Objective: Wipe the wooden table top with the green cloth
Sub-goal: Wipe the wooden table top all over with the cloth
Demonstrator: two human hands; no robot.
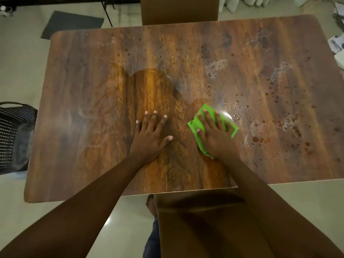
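Your R grip [214, 133] presses flat, fingers spread, on the green cloth [194, 125]. Droplets [237, 113] lie just right of it & beyond. L grip [150, 135], fingers straight, rests bare on table [83, 108].

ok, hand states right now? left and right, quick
Left hand: open, flat on the wooden table top, holding nothing.
Right hand: open, spread flat, pressing the green cloth onto the table top.
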